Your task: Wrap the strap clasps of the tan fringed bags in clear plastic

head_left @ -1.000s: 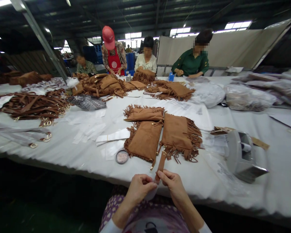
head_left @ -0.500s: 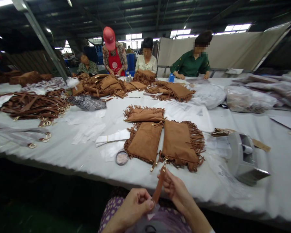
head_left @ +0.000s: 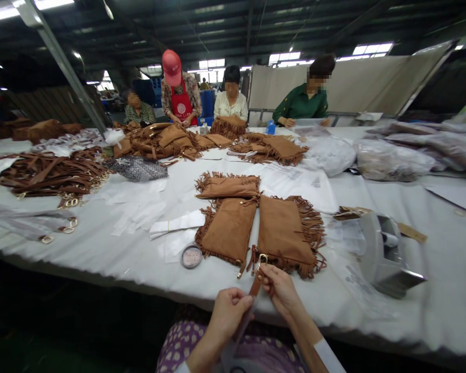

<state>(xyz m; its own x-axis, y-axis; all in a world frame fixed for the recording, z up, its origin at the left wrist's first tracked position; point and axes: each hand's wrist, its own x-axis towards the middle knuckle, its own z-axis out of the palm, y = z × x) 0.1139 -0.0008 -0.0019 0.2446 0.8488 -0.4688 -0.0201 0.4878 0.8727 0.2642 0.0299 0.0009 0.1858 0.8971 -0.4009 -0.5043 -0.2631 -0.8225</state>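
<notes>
A brown strap (head_left: pixel 255 288) with a gold clasp (head_left: pixel 262 259) runs between my two hands at the table's front edge. My left hand (head_left: pixel 230 312) pinches the strap's lower part, where a clear plastic sleeve (head_left: pixel 238 331) covers it. Close to the clasp, my right hand (head_left: pixel 278 287) grips the strap's upper end. The clasp lies against the bottom edge of a brown fringed bag (head_left: pixel 280 228); whether it is hooked on, I cannot tell. To the left is a second fringed bag (head_left: pixel 227 228), and a third fringed bag (head_left: pixel 229 185) lies behind it.
A grey tape dispenser (head_left: pixel 384 254) stands at right, a small round tin (head_left: pixel 191 256) at left. Brown straps (head_left: pixel 50 173) are heaped at far left. Fringed bags (head_left: pixel 159 140) are piled before several co-workers across the table; plastic-wrapped items (head_left: pixel 396 158) lie at back right.
My left hand has slid up along the strap, and the plastic sleeve now covers more of it. My right hand has moved up nearer the clasp. The view has shifted slightly.
</notes>
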